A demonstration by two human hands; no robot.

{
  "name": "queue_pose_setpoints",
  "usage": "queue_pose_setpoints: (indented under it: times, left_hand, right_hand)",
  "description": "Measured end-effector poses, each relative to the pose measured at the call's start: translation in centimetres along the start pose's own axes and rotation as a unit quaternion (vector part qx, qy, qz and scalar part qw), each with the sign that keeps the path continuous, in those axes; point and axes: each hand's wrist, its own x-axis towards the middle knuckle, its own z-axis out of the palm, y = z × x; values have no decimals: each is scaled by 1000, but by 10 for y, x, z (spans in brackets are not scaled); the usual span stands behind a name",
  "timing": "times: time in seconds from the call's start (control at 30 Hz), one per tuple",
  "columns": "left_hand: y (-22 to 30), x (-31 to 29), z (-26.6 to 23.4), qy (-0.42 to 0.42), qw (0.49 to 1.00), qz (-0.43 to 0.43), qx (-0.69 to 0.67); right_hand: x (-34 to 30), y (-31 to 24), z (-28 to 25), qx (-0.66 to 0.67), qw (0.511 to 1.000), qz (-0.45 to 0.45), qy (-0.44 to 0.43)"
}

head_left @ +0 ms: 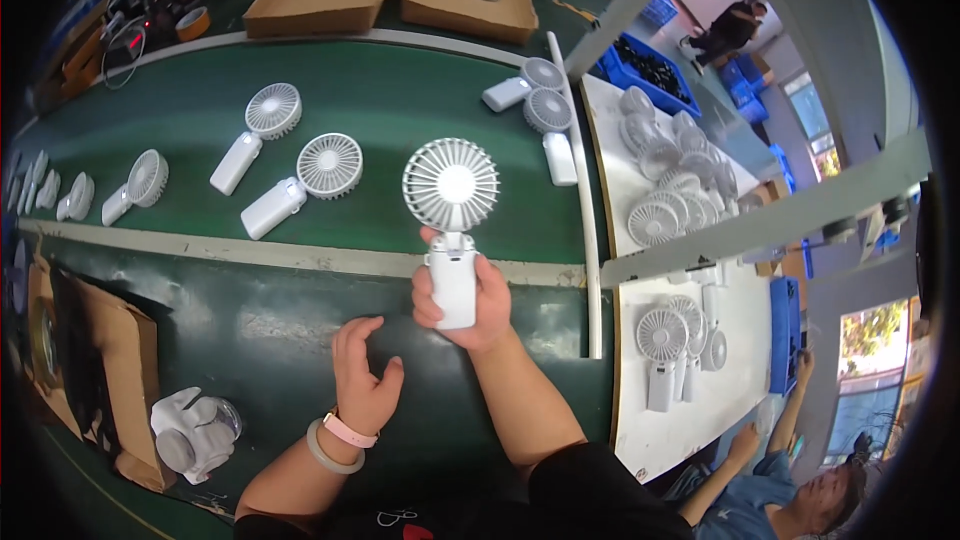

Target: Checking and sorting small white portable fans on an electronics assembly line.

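A white handheld fan (pixel 455 285) stands upright in my right hand (pixel 490 308), its round grille facing me and my fingers wrapped round the handle. Just to the left, my left hand (pixel 366 380) hovers over the dark green bench with fingers apart and nothing in them. Beyond the bench's front strip, two more white fans (pixel 330 166) (pixel 273 112) lie on the green belt, heads pointing away. Another fan (pixel 148 178) rests farther left, with several smaller-looking ones past it. At the belt's right end lie two fans (pixel 548 110) close together.
Many white fans (pixel 655 223) crowd a white table (pixel 640 440) on the right, behind a metal post. A cardboard box (pixel 130 380) and a wrapped white bundle (pixel 190 432) sit at lower left. Cardboard trays (pixel 330 0) stand across the belt. Other people work at far left and lower right.
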Motion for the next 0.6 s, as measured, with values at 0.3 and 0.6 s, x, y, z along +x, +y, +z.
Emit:
queue_pose_setpoints:
  times: [0.3, 0.6]
  left_hand:
    - [16, -1, -11, -93, 984, 18, 152]
    - [3, 14, -26, -129, 983, -86, -94]
  right_hand:
    - [3, 6, -16, -32, 997, -48, 57]
    - [5, 18, 1, -193, 962, -92, 169]
